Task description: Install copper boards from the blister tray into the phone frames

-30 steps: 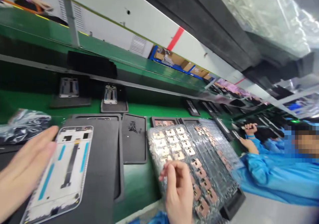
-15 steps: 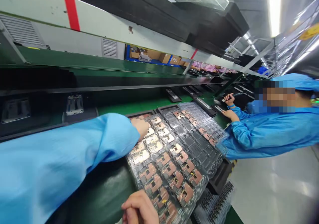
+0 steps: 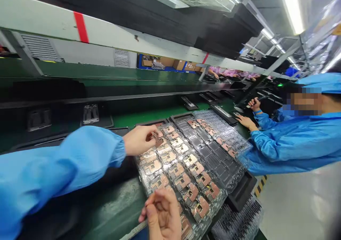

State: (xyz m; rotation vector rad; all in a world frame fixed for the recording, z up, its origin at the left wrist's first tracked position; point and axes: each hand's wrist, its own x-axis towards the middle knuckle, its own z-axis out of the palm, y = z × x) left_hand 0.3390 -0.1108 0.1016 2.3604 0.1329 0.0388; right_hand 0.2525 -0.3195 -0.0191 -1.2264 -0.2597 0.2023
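Observation:
My left hand [image 3: 141,139], in a blue sleeve, reaches in from the left and pinches a small copper-coloured board [image 3: 159,141] over the upper left part of a clear tray [image 3: 170,167]. Rows of similar copper-coloured boards lie in the tray's compartments. Near the bottom edge, my right hand [image 3: 162,215] is turned partly palm up over the tray's lower left part. Its fingers are curled in towards the thumb, and nothing shows between them.
A black tray [image 3: 206,149] with some boards adjoins on the right. Beyond lie clear trays [image 3: 226,131] and black fixtures [image 3: 189,103] on the green bench. A person in blue [image 3: 295,140] works at the right. A white beam [image 3: 112,28] crosses above; stacked trays [image 3: 234,220] stand lower right.
My left hand has drawn back to the left and now shows a board lifted in its fingers. My right hand has moved slightly right and turned more palm up. The view has shifted slightly.

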